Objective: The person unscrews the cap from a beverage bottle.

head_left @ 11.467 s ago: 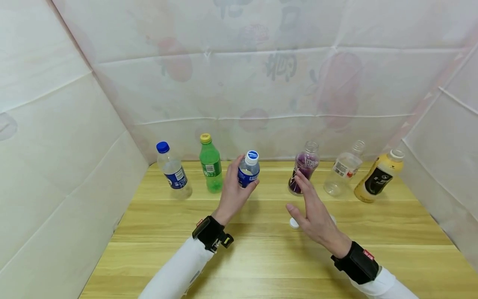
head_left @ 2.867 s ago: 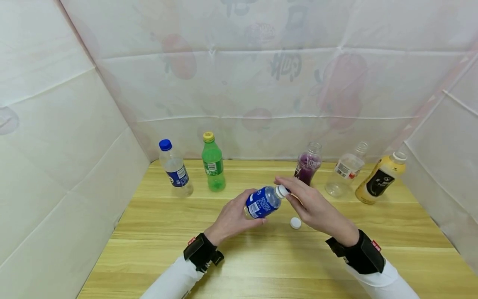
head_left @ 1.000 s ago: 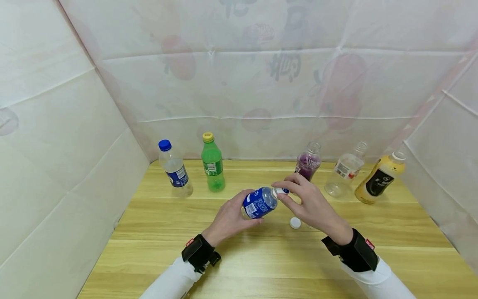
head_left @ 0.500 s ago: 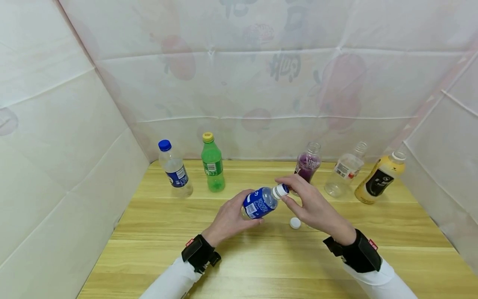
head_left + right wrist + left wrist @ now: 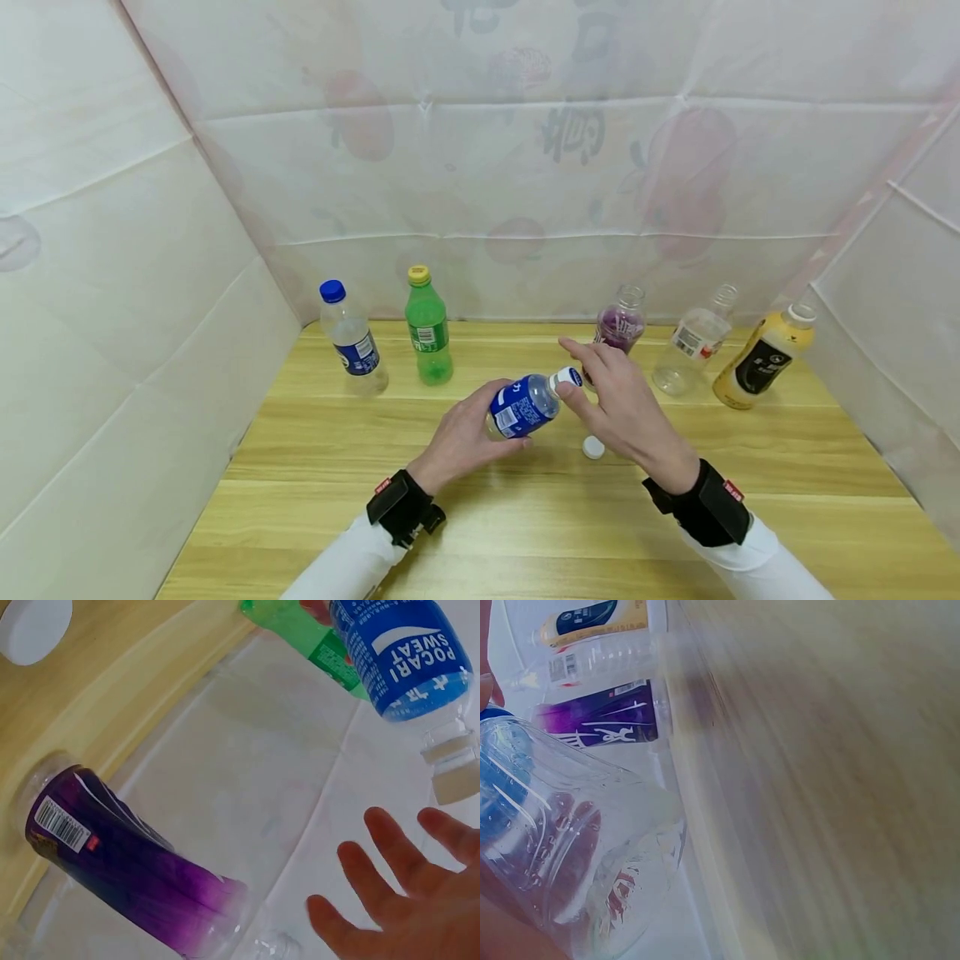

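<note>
My left hand [image 5: 465, 437] grips a clear bottle with a blue Pocari Sweat label [image 5: 520, 407], tilted so its neck points up and right. Its white cap [image 5: 566, 379] with a blue top sits on the neck. In the right wrist view a strip of clear neck shows between the cap [image 5: 457, 780] and the ring below. Beside the cap is my right hand [image 5: 622, 408], fingers spread and extended, thumb close to it in the head view. Seen from the left wrist, the clear bottle base [image 5: 630, 900] has some liquid in it.
On the table [image 5: 480, 525] lies a loose white cap [image 5: 593, 447]. A blue-capped bottle [image 5: 354, 350] and a green bottle [image 5: 427, 333] stand at left. Uncapped purple [image 5: 621, 327] and clear bottles [image 5: 690, 346] and a yellow bottle [image 5: 765, 354] stand at right.
Earlier my left hand lifted the bottle from between the others and tilted it. My right fingers pinched the cap a second ago; now they have let go and spread beside it.
</note>
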Demonstrator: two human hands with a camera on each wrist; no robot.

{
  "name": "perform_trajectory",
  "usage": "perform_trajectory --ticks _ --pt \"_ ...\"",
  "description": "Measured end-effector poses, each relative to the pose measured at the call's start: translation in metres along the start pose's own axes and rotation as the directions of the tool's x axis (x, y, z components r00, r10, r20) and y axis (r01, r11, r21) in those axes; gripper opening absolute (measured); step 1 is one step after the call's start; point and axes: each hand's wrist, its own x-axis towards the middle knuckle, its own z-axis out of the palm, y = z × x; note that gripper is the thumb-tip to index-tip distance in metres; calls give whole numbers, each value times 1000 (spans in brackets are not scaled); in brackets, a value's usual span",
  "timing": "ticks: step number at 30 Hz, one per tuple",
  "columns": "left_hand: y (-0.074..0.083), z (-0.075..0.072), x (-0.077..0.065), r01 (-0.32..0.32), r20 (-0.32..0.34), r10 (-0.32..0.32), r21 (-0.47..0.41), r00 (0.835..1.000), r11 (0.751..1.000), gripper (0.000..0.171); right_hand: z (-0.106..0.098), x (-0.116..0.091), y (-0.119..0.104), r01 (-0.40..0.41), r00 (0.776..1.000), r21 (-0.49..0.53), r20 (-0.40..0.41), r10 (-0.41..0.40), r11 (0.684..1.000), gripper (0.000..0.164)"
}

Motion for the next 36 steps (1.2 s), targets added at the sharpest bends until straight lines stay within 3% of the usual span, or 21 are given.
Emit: perform_trajectory --ticks 4,12,17,27,36 --pt "1 0 0 6 -2 -6 1 1000 1000 84 3 2 -2 0 997 -52 -72 -4 999 67" --pt "1 0 0 1 -1 -1 12 1000 1000 84 4 3 -2 -5 995 -33 -99 2 999 19" --pt "1 0 0 -1 7 1 12 1000 1000 84 1 2 -2 17 997 4 -69 -16 1000 21" --pt "0 -3 -1 -7 6 7 22 1000 1000 84 -6 -2 8 134 991 133 -18 -133 982 29" --pt "-4 -5 -2 18 -6 -18 12 1000 1000 84 -12 -7 8 104 995 128 -13 -103 986 47"
